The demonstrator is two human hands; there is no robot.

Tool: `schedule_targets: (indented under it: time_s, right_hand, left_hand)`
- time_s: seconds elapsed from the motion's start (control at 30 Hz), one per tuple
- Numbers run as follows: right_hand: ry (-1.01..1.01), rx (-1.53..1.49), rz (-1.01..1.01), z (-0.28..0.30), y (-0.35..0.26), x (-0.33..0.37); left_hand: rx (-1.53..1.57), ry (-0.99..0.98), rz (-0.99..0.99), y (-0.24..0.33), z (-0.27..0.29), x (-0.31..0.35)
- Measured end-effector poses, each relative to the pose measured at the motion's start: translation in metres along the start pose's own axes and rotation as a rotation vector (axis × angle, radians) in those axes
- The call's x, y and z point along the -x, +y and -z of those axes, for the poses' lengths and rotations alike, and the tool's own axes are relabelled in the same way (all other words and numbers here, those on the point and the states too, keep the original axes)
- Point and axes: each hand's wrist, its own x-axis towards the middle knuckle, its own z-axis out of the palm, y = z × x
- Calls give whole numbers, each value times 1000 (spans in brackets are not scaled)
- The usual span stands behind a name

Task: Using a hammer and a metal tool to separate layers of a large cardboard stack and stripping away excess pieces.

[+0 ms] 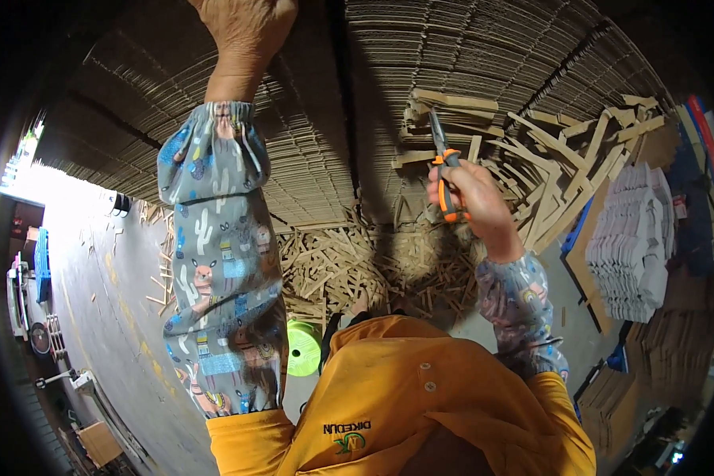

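My right hand (484, 198) grips long-nose pliers (446, 163) with orange and black handles. Their metal jaws point up at cardboard strips (454, 101) that stick out of the big stack of cardboard sheets (484, 47). Jaws and strips overlap here, but I cannot tell whether they touch. My left hand (247, 22) reaches far forward over the stack's left part, and its fingers are cut off by the upper picture edge. Both forearms wear grey patterned sleeve covers.
Loose cardboard strips (329, 266) pile up on the floor at my feet, more (579, 159) to the right. A bright green roll (302, 349) stands by my legs. White-grey stacked pieces (631, 238) and brown cardboard stacks (674, 349) lie on the right. Grey floor (103, 293) extends left.
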Motion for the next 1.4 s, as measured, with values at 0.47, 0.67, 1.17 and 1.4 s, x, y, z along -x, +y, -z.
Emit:
schedule_targets:
  time_s: [0.47,0.67,1.17,1.4]
  right_hand:
    - [-126,184,-189,23,27,51]
    - [-83,182,97,16,-4,-4]
    - [-6,58,-39,13,43,34]
    - [-60,103,19,13,11,-4]
  left_hand:
    - [-80,-22,-32,0,4,-1]
    - [-128,-8,-16,5,2,-3]
    - [-93,22,-103,-8,3,2]
    - [-56,-11,-3,9,1,-3]
